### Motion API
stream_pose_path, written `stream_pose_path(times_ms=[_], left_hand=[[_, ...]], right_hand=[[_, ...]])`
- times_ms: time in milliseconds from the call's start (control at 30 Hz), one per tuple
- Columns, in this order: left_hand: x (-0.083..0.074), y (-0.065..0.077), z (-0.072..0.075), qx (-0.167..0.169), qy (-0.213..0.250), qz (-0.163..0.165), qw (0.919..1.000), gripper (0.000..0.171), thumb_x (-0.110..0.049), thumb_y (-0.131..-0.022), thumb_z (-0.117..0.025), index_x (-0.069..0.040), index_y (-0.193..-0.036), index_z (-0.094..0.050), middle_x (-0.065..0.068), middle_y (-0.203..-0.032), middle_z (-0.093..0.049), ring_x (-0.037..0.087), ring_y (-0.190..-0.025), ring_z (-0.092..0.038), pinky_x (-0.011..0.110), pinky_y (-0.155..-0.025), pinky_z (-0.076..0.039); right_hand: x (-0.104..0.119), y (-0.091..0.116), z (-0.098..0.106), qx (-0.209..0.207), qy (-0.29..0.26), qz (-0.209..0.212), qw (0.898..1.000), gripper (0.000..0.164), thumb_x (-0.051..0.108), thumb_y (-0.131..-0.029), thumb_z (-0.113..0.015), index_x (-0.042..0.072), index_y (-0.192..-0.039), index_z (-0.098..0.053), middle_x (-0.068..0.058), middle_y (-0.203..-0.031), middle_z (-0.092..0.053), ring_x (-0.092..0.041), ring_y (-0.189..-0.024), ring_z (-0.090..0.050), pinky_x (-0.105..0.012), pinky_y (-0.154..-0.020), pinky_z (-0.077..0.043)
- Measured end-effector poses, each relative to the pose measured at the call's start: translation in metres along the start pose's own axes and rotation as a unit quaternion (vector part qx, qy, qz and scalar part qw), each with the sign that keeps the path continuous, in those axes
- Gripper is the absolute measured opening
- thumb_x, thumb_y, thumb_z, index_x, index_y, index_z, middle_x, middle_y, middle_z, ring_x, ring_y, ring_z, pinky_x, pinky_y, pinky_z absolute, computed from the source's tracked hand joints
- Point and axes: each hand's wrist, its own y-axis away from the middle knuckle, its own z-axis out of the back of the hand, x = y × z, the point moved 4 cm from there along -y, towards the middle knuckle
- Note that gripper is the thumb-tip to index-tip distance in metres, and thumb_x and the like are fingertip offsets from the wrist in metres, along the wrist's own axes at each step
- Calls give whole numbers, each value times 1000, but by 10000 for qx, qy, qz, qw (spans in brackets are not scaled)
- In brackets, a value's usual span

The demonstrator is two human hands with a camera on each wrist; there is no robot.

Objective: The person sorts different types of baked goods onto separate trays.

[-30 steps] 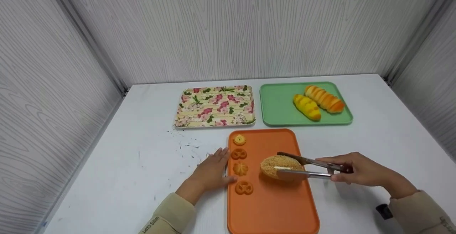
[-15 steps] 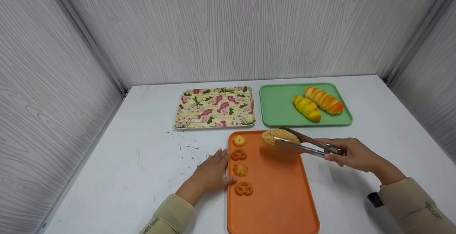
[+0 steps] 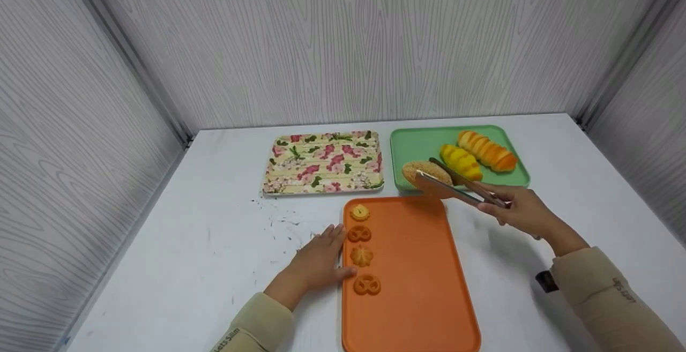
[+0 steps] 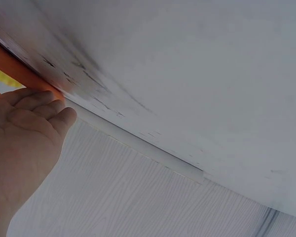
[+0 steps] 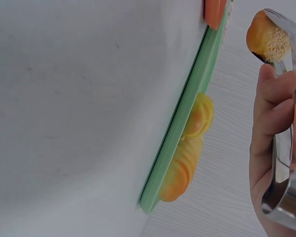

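Note:
My right hand (image 3: 517, 211) grips metal tongs (image 3: 465, 195), and the tongs pinch a sesame-covered bun (image 3: 426, 175). In the right wrist view the bun (image 5: 270, 37) sits between the tong ends, raised above the tray level. In the head view it appears over the front left part of the green tray (image 3: 415, 145). On that tray lie a yellow bread roll (image 3: 461, 162) and a longer ridged loaf (image 3: 486, 151). My left hand (image 3: 317, 260) touches the left rim of the orange tray (image 3: 412, 298), its fingers extended; the left wrist view shows this hand (image 4: 29, 123) at the rim.
Along the orange tray's left side run a small round tart (image 3: 360, 212), a pretzel cookie (image 3: 359, 233), a flower-shaped cookie (image 3: 362, 255) and another pretzel cookie (image 3: 367, 284). A floral tray (image 3: 327, 162) lies left of the green one. Walls (image 3: 343, 46) enclose the table.
My right hand has moved away from me with the tongs, carrying the bun from over the middle of the orange tray to the green tray. My left hand has stayed in place.

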Motion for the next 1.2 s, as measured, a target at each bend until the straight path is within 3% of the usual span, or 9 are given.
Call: stream_pose_path(times_ms=[267,400,667,1067,1200], left_hand=[[-1,0,0,-18,45,34,10000,87,-55,-90,-56,0,-150,-24,14,-155,-21,31,-142,-18,47,-111,-22],[0,0,0,-20,54,60,10000,87,-55,-90,-56,0,-150,-24,13,-155,-21,31,-141,-18,47,-111,-23],[0,0,-1,-20,26,69,10000,87,-54,-90,-56,0,-150,-25,13,-155,-21,31,-142,-18,47,-111,-23],[0,-1,-1,14,-65,13,10000,87,-55,-89,-56,0,-150,-25,13,-156,-21,29,-142,-18,46,-111,-23],[1,-1,-1,23,-14,43,10000,87,-55,-90,-56,-1,-150,-24,12,-156,-20,29,-142,-17,47,-111,-23]], right_hand=[[-1,-21,1,-271,234,-102,9993,58,44,-92,-58,17,-142,-48,-15,-64,-62,-36,-60,-58,-33,-54,-43],[2,-32,-2,-340,233,-169,9990,61,46,-92,-57,14,-143,-46,-16,-66,-62,-37,-62,-59,-34,-55,-43],[5,-52,-8,-543,40,-281,9981,63,44,-93,-58,9,-143,-44,-22,-90,-66,-38,-66,-60,-35,-58,-47],[1,-68,-19,-758,-20,-645,9950,67,42,-93,-59,7,-146,-39,-31,-123,-53,-37,-69,-63,-34,-59,-51],[-3,-71,-23,-722,98,-702,9949,66,42,-94,-58,6,-146,-38,-33,-122,-54,-35,-68,-64,-33,-57,-51]])
